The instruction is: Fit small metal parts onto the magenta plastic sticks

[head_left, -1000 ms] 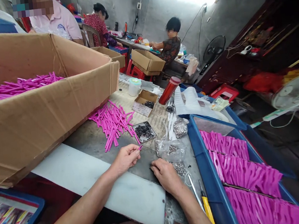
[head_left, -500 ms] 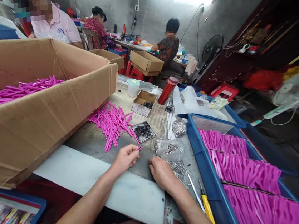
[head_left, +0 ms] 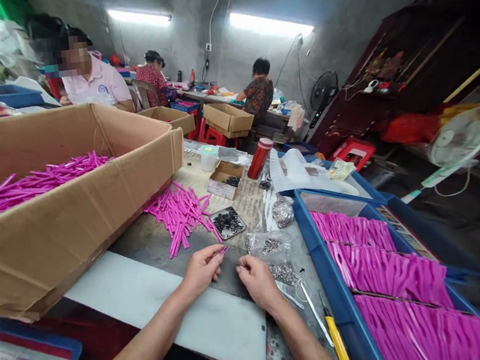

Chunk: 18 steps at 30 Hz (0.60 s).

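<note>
Head cam: left hand (head_left: pixel 201 269) at lower centre pinches a pink stick (head_left: pixel 223 250) between thumb & fingertips; only its tip shows, long axis pointing up-right toward the metal tray (head_left: pixel 228 223). Looks light, stiff, smooth plastic; best gripped mid-shaft. Right hand (head_left: pixel 258 280) rests curled on the table (head_left: pixel 151 236); probably holding a small metal bit, can't tell.

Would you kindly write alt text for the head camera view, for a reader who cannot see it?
Left hand pinches a pink tube while the right hand rests fingertips on the grey table, between a cardboard box and a blue crate of pink parts.
</note>
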Each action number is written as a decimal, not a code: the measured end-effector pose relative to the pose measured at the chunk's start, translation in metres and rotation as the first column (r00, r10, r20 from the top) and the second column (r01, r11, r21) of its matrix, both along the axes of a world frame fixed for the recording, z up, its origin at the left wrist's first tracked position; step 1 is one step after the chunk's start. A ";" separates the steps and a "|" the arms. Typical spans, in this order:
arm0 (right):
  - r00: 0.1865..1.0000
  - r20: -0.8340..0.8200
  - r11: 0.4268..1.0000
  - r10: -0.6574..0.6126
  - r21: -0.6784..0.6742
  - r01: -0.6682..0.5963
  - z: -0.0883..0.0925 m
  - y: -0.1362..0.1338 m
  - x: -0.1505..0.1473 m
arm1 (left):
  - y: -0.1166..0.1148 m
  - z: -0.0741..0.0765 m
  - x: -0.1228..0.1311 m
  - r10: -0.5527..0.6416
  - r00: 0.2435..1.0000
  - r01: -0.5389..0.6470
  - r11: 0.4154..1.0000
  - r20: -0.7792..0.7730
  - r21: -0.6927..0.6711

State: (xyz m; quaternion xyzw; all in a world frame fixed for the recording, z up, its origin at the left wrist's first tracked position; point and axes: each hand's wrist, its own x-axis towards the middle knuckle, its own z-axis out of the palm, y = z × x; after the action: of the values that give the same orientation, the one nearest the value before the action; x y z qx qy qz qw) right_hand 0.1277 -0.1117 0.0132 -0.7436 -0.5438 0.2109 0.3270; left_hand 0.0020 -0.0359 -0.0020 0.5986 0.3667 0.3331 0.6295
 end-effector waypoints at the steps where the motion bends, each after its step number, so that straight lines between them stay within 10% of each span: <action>1: 0.990 -0.140 0.998 -0.022 0.047 0.029 -0.001 0.000 0.000 | -0.002 0.001 0.000 0.002 1.000 -0.001 1.000 -0.009 0.023; 8: 0.549 -0.836 0.954 -0.032 0.138 0.266 -0.005 0.002 -0.009 | -0.014 0.015 -0.001 -0.001 0.999 0.012 0.967 -0.045 0.253; 12: 0.317 -0.948 0.932 0.020 0.133 0.339 0.001 0.001 -0.016 | -0.019 0.024 0.000 -0.016 1.000 0.023 0.960 -0.026 0.279; 18: 0.185 -0.980 0.908 0.071 0.140 0.395 0.010 -0.004 -0.022 | -0.031 0.030 0.002 -0.050 0.997 0.033 0.971 0.064 0.237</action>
State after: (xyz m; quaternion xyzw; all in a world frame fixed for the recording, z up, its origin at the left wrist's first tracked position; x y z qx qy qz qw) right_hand 0.1052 -0.1152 0.0235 -0.4213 -0.1589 0.4891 0.7470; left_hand 0.0040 -0.0669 0.0275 0.6647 0.2897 0.3818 0.5732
